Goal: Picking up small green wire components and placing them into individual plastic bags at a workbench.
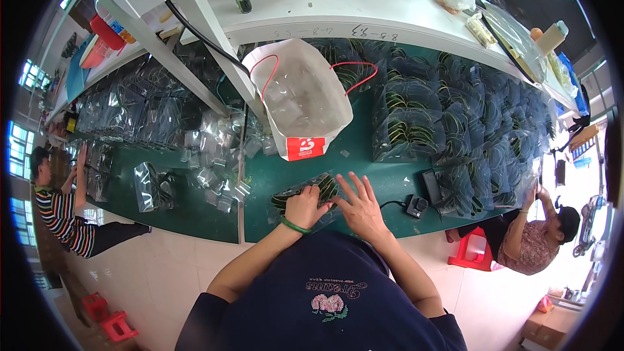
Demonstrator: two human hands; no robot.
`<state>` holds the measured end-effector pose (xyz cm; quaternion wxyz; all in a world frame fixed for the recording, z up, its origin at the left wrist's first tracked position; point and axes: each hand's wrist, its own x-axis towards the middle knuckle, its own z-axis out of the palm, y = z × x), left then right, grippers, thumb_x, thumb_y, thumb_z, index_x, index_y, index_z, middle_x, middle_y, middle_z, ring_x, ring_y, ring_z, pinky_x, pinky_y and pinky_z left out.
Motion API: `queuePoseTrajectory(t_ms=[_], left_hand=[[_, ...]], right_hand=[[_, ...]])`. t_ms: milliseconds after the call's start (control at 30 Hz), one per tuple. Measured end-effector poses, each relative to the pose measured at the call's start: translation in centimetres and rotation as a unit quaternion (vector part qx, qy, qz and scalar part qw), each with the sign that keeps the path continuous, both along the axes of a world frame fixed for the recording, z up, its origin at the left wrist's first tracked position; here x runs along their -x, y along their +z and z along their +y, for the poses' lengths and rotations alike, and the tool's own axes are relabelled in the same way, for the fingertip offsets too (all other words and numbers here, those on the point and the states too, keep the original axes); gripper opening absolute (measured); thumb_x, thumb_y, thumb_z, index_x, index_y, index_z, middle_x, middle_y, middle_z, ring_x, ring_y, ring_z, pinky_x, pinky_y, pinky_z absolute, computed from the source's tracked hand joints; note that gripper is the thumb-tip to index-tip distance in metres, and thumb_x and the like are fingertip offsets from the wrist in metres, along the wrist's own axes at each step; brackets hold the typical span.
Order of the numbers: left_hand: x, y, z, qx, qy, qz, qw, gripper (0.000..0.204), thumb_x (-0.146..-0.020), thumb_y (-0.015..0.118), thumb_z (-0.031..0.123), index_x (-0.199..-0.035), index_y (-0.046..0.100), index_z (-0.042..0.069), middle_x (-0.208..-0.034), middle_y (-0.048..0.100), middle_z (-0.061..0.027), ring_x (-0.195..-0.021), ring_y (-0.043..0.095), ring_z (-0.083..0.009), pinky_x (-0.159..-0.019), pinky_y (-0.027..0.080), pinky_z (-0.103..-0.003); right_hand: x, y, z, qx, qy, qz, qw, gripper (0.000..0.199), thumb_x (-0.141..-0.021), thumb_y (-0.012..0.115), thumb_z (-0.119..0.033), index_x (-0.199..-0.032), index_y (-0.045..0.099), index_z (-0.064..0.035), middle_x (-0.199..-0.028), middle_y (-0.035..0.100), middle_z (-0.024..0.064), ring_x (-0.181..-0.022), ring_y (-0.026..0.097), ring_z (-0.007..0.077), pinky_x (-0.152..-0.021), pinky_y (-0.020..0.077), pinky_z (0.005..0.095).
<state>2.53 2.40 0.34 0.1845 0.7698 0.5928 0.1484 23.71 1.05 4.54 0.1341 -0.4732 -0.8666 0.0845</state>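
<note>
A clear plastic bag [282, 199] with a dark, curved item striped in yellow-green lies at the near edge of the green table. My left hand [305, 209], with a green bangle at the wrist, rests on this bag with its fingers bent and closed on it. Just to its right, my right hand [361, 210] has its fingers stretched and spread at the bag's right end. It grips nothing that I can see. What lies under my left palm is hidden. Behind both hands stands an open white paper bag [312, 127] with red handles and small clear packets inside.
Rows of similar bagged items [416, 123] fill the right side. Small clear packets [218, 149] are heaped left of a white post [201, 19]. A small black camera [416, 205] with a cable sits right of my hands. Co-workers sit at the left [62, 214] and right [533, 240].
</note>
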Motion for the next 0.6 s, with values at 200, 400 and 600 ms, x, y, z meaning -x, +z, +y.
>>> queuePoseTrajectory(t_ms=[200,400,600], left_hand=[[-0.5,0.5,0.2,-0.033,-0.009,0.030,0.999,0.048,-0.082,0.087,0.044,-0.098,0.066,0.005,-0.090,0.072,-0.0126,-0.070,0.075,-0.0344,-0.059,0.060,-0.047],[-1.0,-0.9,0.5,-0.073,0.025,0.022,0.997,0.045,-0.078,0.091,0.040,-0.095,0.065,0.006,-0.087,0.071,-0.0120,-0.070,0.075,-0.0335,-0.059,0.060,-0.045],[-0.8,-0.4,-0.3,-0.036,-0.019,0.007,0.999,0.047,-0.080,0.091,0.033,-0.103,0.061,0.005,-0.093,0.070,-0.0134,-0.075,0.076,-0.0347,-0.063,0.061,-0.045]], right_hand=[[-0.4,-0.6,-0.2,0.015,0.010,0.005,1.000,0.032,-0.096,0.064,-0.015,-0.125,0.077,-0.0149,-0.173,0.038,0.0136,-0.160,0.032,0.0365,-0.134,0.0221,0.0555],[-0.6,-0.7,-0.8,0.019,0.028,-0.014,0.999,0.035,-0.094,0.068,-0.014,-0.128,0.075,-0.0146,-0.172,0.038,0.0145,-0.161,0.031,0.0376,-0.133,0.0252,0.0551],[-1.0,-1.0,-1.1,0.046,-0.012,0.050,0.998,0.042,-0.092,0.069,-0.012,-0.133,0.073,-0.0159,-0.173,0.037,0.0142,-0.161,0.031,0.0373,-0.132,0.0252,0.0563]])
